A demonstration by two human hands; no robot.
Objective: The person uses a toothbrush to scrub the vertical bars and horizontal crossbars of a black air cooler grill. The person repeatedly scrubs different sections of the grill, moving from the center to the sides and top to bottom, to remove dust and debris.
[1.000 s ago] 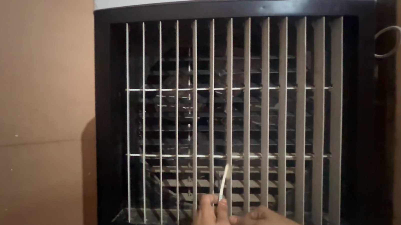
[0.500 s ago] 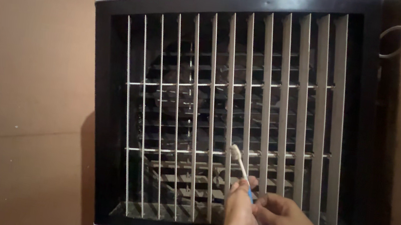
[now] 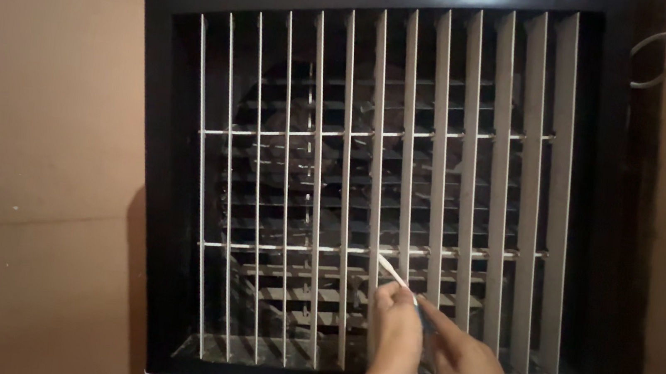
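An air cooler (image 3: 144,191) with a black frame and white vertical louvres (image 3: 521,150) fills the view. My left hand (image 3: 398,336), with a red thread at the wrist, and my right hand (image 3: 467,369) meet at the lower middle of the grille. Both pinch a toothbrush (image 3: 390,270) with a white neck and a blue handle. The brush points up and left. Its head rests on a louvre just below the lower horizontal rod (image 3: 284,247). Most of the handle is hidden between my hands.
Dark horizontal slats and a fan sit behind the louvres. A white cord loop (image 3: 656,61) hangs at the cooler's upper right. A plain brown wall (image 3: 25,177) lies to the left, and a dark edge runs down the right side.
The brush went from upright near the grille's bottom to tilted up-left at the lower rod. Both hands rose with it, and the view shifted a little.
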